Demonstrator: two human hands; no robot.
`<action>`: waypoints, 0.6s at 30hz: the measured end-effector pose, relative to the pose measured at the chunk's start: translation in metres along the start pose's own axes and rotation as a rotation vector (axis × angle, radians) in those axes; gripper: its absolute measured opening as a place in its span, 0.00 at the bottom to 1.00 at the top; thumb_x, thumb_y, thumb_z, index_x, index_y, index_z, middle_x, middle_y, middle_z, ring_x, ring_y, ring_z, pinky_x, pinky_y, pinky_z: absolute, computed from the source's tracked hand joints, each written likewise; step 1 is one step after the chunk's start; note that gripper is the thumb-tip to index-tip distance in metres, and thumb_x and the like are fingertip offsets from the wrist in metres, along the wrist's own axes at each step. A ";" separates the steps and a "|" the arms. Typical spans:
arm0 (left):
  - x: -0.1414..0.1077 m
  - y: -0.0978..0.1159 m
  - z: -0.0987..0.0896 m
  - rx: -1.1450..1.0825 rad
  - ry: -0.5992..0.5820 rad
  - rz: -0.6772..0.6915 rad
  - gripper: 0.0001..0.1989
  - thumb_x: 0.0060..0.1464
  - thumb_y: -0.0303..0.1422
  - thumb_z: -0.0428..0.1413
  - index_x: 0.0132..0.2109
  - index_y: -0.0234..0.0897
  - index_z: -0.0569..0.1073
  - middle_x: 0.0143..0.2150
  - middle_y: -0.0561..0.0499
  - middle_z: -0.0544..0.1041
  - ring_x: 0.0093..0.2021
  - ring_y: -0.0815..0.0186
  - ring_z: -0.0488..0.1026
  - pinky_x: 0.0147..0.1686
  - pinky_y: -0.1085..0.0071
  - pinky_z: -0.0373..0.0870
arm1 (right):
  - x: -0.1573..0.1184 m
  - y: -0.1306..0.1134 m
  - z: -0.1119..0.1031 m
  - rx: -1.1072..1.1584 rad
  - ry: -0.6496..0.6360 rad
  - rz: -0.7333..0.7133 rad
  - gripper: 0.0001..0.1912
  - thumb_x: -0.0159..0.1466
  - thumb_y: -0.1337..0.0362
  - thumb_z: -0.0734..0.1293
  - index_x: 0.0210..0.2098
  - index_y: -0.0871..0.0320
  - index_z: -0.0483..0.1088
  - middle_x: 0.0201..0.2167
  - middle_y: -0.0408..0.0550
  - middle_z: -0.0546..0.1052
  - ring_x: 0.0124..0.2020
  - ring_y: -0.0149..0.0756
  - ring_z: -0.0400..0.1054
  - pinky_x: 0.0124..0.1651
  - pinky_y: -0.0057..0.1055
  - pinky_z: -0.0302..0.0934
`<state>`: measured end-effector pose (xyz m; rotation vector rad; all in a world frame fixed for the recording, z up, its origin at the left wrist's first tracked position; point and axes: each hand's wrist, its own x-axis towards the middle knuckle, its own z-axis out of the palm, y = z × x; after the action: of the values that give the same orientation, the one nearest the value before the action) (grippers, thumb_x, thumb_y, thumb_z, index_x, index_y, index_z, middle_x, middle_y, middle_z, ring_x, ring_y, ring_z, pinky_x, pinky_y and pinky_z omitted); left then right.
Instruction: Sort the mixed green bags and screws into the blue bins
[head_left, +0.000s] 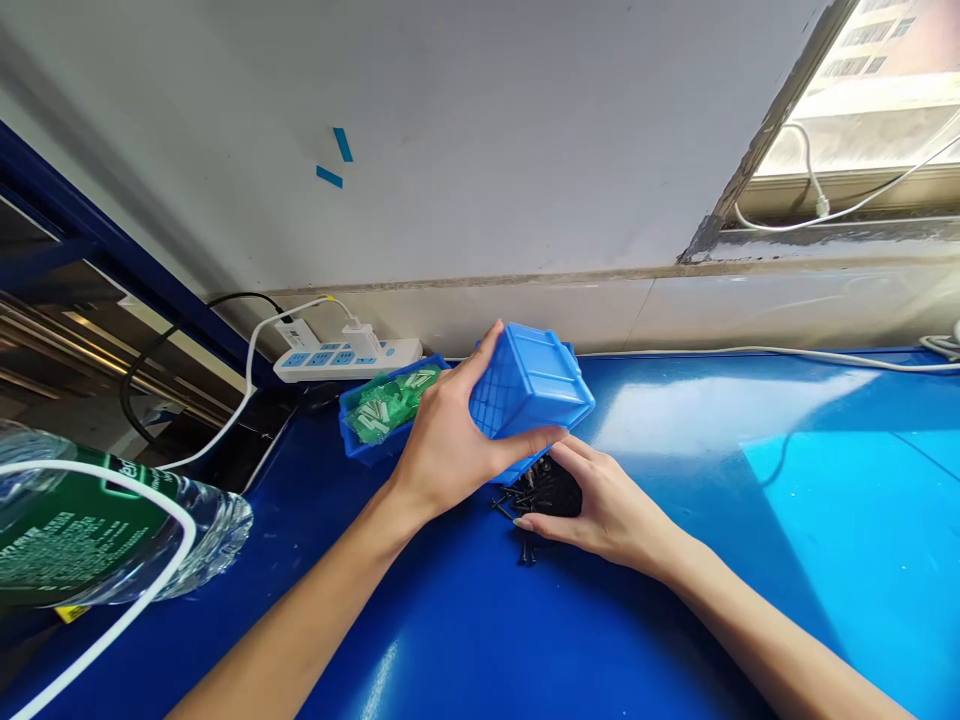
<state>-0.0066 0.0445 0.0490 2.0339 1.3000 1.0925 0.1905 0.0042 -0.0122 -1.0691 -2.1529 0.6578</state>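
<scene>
A blue plastic bin (551,375) is tipped over the table, its mouth turned down and away from me. My left hand (454,435) grips its side, thumb along the lower edge and fingers over the top. Beneath the bin's lower edge lies a pile of black screws (531,495) on the blue table. My right hand (611,500) is curved around the right side of that pile, thumb and fingers apart. The fingertips near the bin's edge are partly hidden. How many screws are still inside the bin cannot be seen.
Behind my left hand stands another blue bin (364,450) with green bags of small white parts (394,405). A power strip (349,358) with plugs runs along the wall. A large water bottle (112,525) lies at left, behind a white cable (161,500).
</scene>
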 end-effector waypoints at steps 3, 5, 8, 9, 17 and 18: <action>0.005 0.008 0.002 0.060 -0.028 0.027 0.54 0.45 0.50 0.72 0.74 0.35 0.62 0.63 0.40 0.77 0.63 0.43 0.72 0.64 0.49 0.70 | -0.001 0.003 0.001 -0.001 0.024 0.017 0.33 0.61 0.53 0.77 0.62 0.55 0.70 0.59 0.58 0.78 0.60 0.53 0.74 0.61 0.49 0.72; 0.008 0.012 0.003 0.099 -0.039 0.044 0.54 0.46 0.50 0.72 0.74 0.35 0.62 0.64 0.39 0.77 0.63 0.42 0.72 0.64 0.47 0.70 | -0.002 0.004 0.001 0.010 0.078 0.011 0.34 0.60 0.51 0.78 0.61 0.55 0.71 0.59 0.58 0.78 0.60 0.54 0.74 0.61 0.51 0.71; 0.012 0.016 0.006 0.136 0.010 0.062 0.54 0.46 0.51 0.71 0.73 0.35 0.62 0.64 0.37 0.76 0.62 0.41 0.72 0.62 0.45 0.71 | -0.002 0.004 -0.001 0.055 0.201 -0.008 0.37 0.58 0.50 0.79 0.63 0.55 0.70 0.62 0.59 0.76 0.64 0.55 0.71 0.65 0.51 0.68; 0.012 0.017 0.009 0.126 0.041 0.077 0.54 0.47 0.52 0.71 0.74 0.36 0.61 0.65 0.37 0.75 0.62 0.41 0.72 0.62 0.46 0.71 | -0.002 0.002 -0.003 0.090 0.235 -0.013 0.36 0.59 0.51 0.79 0.63 0.54 0.70 0.62 0.58 0.76 0.64 0.54 0.71 0.65 0.50 0.67; -0.006 0.006 0.034 -0.186 -0.042 0.253 0.51 0.62 0.55 0.59 0.78 0.49 0.37 0.78 0.38 0.56 0.71 0.45 0.65 0.61 0.51 0.75 | -0.004 -0.007 -0.051 0.046 0.398 -0.088 0.04 0.70 0.61 0.70 0.43 0.51 0.77 0.36 0.44 0.85 0.33 0.38 0.80 0.37 0.33 0.76; -0.012 0.000 0.033 -0.186 -0.053 0.292 0.45 0.68 0.52 0.54 0.78 0.50 0.36 0.77 0.38 0.56 0.71 0.46 0.65 0.62 0.50 0.74 | -0.005 -0.007 -0.063 -0.026 0.393 -0.077 0.03 0.69 0.60 0.70 0.41 0.50 0.77 0.32 0.42 0.85 0.28 0.37 0.79 0.33 0.32 0.74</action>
<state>0.0181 0.0342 0.0259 2.1377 0.8573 1.2262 0.2353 0.0057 0.0328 -1.0262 -1.8539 0.3490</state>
